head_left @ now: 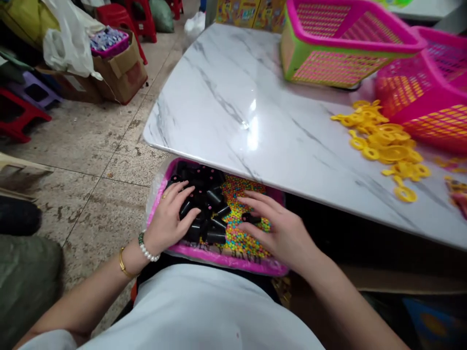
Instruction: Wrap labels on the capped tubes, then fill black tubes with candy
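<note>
A pink tray (219, 256) rests on my lap, half under the marble table edge. It holds a heap of small black cylinders (204, 194) on its left side and a bed of tiny coloured beads (239, 214) on its right. My left hand (171, 216) lies on the black cylinders with its fingers spread and flat. Over the beads, my right hand (279, 228) has its fingers stretched out, and one black cylinder (250, 218) lies under its fingertips.
The white marble table (237, 112) carries a pile of yellow plastic rings (386, 146) and pink and green baskets (339, 43) at the right. On the floor at left stand a cardboard box (120, 68), plastic bags and red stools (18, 114).
</note>
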{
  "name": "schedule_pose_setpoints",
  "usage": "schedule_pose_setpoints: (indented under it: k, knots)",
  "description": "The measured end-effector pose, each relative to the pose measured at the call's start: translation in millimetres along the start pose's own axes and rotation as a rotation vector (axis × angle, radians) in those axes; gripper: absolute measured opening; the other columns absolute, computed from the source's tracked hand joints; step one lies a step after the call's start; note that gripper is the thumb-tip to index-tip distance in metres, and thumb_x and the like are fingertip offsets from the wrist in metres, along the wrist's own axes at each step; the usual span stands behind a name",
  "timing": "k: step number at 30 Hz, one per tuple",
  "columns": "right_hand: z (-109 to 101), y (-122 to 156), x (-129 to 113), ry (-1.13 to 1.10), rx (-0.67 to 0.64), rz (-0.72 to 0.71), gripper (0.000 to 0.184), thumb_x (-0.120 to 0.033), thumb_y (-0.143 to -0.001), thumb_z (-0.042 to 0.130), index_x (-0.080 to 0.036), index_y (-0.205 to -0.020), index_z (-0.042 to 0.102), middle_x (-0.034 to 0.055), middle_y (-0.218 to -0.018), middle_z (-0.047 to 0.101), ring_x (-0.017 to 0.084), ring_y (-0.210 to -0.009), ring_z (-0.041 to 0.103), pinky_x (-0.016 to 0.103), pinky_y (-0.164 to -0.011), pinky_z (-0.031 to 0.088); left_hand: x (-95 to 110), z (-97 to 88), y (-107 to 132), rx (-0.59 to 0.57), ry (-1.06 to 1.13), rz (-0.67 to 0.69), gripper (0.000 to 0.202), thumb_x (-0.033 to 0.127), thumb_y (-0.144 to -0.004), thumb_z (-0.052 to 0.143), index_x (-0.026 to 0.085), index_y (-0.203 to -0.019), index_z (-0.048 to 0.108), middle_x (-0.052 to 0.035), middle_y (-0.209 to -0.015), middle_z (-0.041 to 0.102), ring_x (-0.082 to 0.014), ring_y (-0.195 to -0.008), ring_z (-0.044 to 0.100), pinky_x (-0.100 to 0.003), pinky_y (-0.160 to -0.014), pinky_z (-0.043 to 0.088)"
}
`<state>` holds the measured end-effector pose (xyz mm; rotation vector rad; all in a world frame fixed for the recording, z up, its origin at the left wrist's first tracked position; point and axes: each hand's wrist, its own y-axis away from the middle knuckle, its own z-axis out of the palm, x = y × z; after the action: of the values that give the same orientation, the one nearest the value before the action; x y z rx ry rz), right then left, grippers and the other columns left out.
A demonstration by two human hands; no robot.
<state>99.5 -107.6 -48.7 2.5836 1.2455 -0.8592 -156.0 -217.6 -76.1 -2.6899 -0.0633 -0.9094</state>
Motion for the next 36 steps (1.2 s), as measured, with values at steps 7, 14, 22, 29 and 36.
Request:
schedule_pose_setpoints:
  k: [7, 14, 22, 29, 36]
  knots:
    - [11, 11, 44, 0.211, -0.262, -0.079, 0.029, -0.018, -0.089, 0.062, -0.018, -0.116, 0.071, 0.0109, -0.11, 0.076, 0.028, -0.099, 0.07, 0.043, -0.088, 0.06, 38, 2.4, -12, -0.055, 0.006, 0.19, 0.027, 0.027, -0.094, 0.061, 0.016, -0.119, 0.064, -0.0144, -0.128, 0.064, -0.0291, -0.13, 0.052, -0.051, -0.111, 0.045]
    - [-1, 9, 43, 0.261, -0.204, 0.21, 0.047, -0.043, -0.095, 0.057, -0.018, -0.135, 0.059, 0.0105, -0.086, 0.078, 0.027, -0.069, 0.074, 0.036, -0.063, 0.059, 72, 27.0, -26, -0.56, -0.169, 0.326, 0.029, 0.034, -0.092, 0.063, 0.014, -0.113, 0.068, -0.0113, -0.101, 0.068, -0.0278, -0.102, 0.058, -0.045, -0.092, 0.05]
    - [7, 7, 57, 0.252, -0.24, -0.274, 0.044, -0.008, -0.089, 0.058, -0.027, -0.127, 0.068, 0.0065, -0.14, 0.063, 0.027, -0.116, 0.064, 0.044, -0.096, 0.057, 76, 45.8, -33, -0.585, -0.418, 0.33, 0.046, 0.033, -0.088, 0.067, 0.006, -0.125, 0.061, -0.0153, -0.106, 0.064, -0.0322, -0.104, 0.053, -0.046, -0.09, 0.045]
    - [5, 8, 57, 0.094, -0.196, -0.145, 0.033, -0.013, -0.085, 0.065, -0.015, -0.117, 0.071, 0.0131, -0.114, 0.074, 0.029, -0.105, 0.066, 0.045, -0.093, 0.056, 73, 54.0, -47, -0.685, -0.367, 0.418, 0.019, 0.021, -0.095, 0.057, 0.014, -0.11, 0.067, -0.0114, -0.1, 0.065, -0.0273, -0.098, 0.057, -0.04, -0.084, 0.048]
    - [-12, 22, 61, -0.682, -0.252, 0.232, 0.034, -0.038, -0.086, 0.063, -0.02, -0.116, 0.066, 0.0028, -0.1, 0.075, 0.017, -0.086, 0.071, 0.028, -0.077, 0.057, 71, 62.4, -52, -0.751, -0.268, 0.503, 0.026, 0.027, -0.088, 0.071, 0.011, -0.109, 0.067, -0.0111, -0.108, 0.069, -0.0281, -0.104, 0.058, -0.041, -0.092, 0.047]
